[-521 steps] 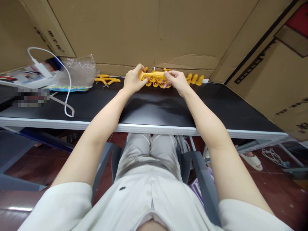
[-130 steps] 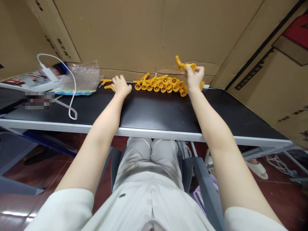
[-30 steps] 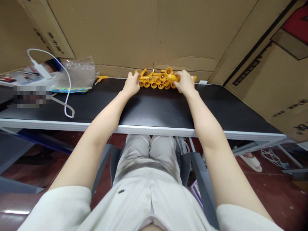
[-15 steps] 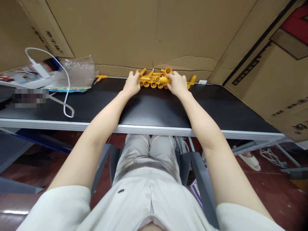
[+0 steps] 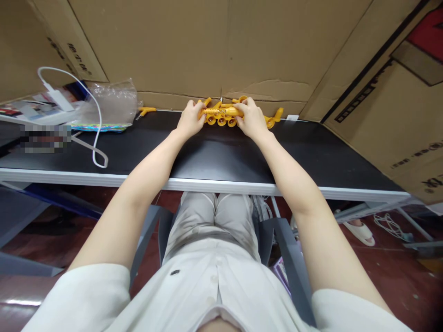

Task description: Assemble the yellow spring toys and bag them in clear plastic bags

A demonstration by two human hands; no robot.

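L hand [image 5: 189, 120] – yel pc [image 5: 210, 111], R hand [image 5: 252, 120] – corkscrew [image 5: 234, 111]

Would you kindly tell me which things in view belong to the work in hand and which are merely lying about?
In the work:
ridged yellow piece, in the left hand
yellow corkscrew, in the right hand
yellow cupped pieces on the table
loose corkscrew, probably

Seemingly lying about:
clear plastic bag
white cable

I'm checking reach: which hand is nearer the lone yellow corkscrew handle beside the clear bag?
Left. The left hand is to the right of the corkscrew handle; the right hand is farther right.
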